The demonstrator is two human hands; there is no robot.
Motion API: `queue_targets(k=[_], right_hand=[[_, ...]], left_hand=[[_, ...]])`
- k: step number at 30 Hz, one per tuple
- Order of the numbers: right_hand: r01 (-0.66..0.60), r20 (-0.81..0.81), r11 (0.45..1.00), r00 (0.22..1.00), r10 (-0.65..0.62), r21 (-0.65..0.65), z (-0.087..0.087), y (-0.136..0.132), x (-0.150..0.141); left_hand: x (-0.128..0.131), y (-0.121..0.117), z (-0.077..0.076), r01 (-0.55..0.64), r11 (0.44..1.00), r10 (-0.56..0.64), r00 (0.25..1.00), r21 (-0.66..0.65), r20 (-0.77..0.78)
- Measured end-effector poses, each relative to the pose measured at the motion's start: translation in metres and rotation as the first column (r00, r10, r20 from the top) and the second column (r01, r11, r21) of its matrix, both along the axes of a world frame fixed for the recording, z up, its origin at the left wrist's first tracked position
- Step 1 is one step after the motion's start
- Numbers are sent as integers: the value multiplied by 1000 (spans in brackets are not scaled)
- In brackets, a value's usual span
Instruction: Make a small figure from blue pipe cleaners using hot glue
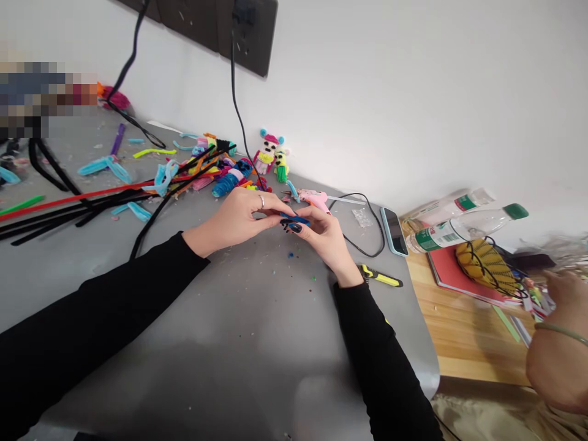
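My left hand [239,219] and my right hand [327,236] meet above the grey table mat [257,343]. Between their pinched fingertips is a small blue pipe cleaner piece [294,218], partly covered by the fingers. Just behind the hands lies a pink glue gun [316,199] with its cord. Fuzzy pipe cleaner dolls sit near the wall: one with a pink-and-white head [267,150], a small green one [281,168] and a blue one [233,177] lying down. Tiny coloured fluff bits are scattered on the mat below.
Black pipe cleaners [92,211] and light blue loops [105,166] spread at left. Right of my hands are a yellow cutter [381,277] and a phone [394,231]. Beyond lie a plastic bottle [463,229], a wire basket [484,266] and another person's arm [558,349].
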State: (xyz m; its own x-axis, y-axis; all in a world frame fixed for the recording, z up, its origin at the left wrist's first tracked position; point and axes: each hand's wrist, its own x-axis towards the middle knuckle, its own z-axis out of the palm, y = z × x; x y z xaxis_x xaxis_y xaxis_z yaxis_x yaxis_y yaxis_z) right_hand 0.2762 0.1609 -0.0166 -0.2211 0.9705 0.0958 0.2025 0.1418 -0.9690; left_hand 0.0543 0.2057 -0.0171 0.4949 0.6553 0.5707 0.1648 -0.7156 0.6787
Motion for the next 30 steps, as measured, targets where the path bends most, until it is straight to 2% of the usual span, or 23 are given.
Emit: queue_targets(k=[6,11,26,30], right_hand=[[51,14,998,999,-51,43,0,2,-1],[83,83,992,992,-91,90,2,2,-2],[29,10,999,1000,-29,33,1,1,-2],[8,-3,1000,1000,-7,9,-1,0,0]], left_hand=[[0,0,2,67,997,-67,998,-26,-4],[0,-2,4,137,985,-136,990,-104,23],[0,2,-1,114,992,-112,993,-58,36],[-1,2,-1,76,997,-75,997,-30,34]])
